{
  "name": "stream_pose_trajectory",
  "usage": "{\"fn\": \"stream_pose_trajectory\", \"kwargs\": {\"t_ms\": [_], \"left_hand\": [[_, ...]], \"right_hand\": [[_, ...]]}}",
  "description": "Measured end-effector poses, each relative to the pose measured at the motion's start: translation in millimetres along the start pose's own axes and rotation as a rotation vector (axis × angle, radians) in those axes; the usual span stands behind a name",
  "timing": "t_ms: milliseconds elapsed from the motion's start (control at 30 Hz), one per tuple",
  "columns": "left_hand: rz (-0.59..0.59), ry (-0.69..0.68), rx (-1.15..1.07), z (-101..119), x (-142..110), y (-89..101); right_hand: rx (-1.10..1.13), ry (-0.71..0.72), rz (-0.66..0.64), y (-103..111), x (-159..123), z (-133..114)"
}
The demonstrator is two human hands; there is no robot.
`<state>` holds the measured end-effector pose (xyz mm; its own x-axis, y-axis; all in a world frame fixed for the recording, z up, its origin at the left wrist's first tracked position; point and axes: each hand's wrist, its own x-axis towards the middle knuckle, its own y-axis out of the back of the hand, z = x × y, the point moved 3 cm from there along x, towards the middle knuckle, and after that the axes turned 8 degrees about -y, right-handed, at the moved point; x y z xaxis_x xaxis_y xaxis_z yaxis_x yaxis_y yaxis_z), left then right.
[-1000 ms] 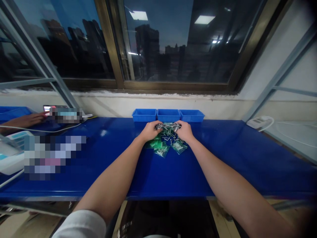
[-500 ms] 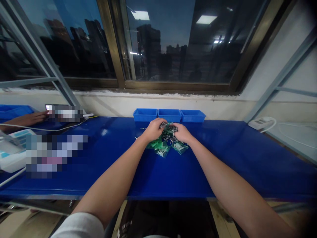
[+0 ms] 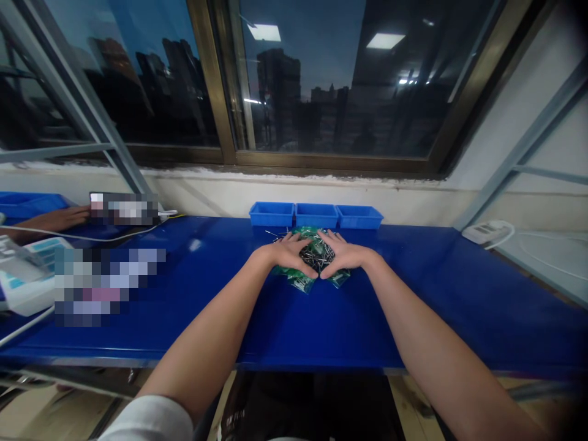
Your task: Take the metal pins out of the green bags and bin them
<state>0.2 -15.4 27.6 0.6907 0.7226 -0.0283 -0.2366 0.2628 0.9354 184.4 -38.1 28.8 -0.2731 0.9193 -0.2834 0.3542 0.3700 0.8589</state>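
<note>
A heap of small metal pins, perhaps rivets or screws (image 3: 316, 256), lies on the blue table (image 3: 312, 331) mixed with green-tinted plastic bags. My left hand (image 3: 294, 252) is spread open over the heap's left side, thumb pointing inward. My right hand (image 3: 342, 252) mirrors it on the right, fingers apart, its thumb close to the left one. Both palms rest on or just above the pile; the exact contact is hidden. In front, a small clear bag with pale pieces (image 3: 302, 283) sticks out below my left thumb. A few loose pins (image 3: 278, 233) lie behind my left hand.
Three blue bins (image 3: 316, 214) stand in a row against the wall behind the heap. On the left are a white scale-like device (image 3: 32, 275), a cable and another person's hand (image 3: 68, 217) at a phone-like screen. A white power strip (image 3: 484, 231) lies at the right.
My hands were curled around bunches of pins above the heap. They have let them go, come lower and spread flat over the pile, which is now more gathered between them.
</note>
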Motion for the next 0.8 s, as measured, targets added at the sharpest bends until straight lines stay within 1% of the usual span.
{"fn": "stream_pose_trajectory", "kwargs": {"t_ms": [67,133,200,367,467,533,633,800], "left_hand": [[-0.037,0.064,-0.01,-7,0,-4.0],[-0.035,0.064,-0.01,-12,1,-10.2],[-0.007,0.056,0.006,-13,4,-17.0],[0.159,0.036,0.024,-8,9,-24.8],[0.257,0.024,0.024,-6,12,-24.3],[0.318,0.013,0.033,-6,14,-23.5],[0.398,-0.035,0.039,-5,16,-22.6],[0.516,-0.13,-0.042,-7,17,-18.7]], "right_hand": [[-0.031,-0.018,0.001,-5,1,-3],[-0.024,-0.004,0.025,-10,5,-5],[0.018,0.032,0.079,-15,10,-5],[0.132,0.109,0.299,-21,26,1],[0.159,0.107,0.462,-21,33,1],[0.144,0.09,0.545,-22,37,0],[0.12,0.08,0.607,-22,38,-2],[0.15,0.11,0.636,-16,34,1]]}}
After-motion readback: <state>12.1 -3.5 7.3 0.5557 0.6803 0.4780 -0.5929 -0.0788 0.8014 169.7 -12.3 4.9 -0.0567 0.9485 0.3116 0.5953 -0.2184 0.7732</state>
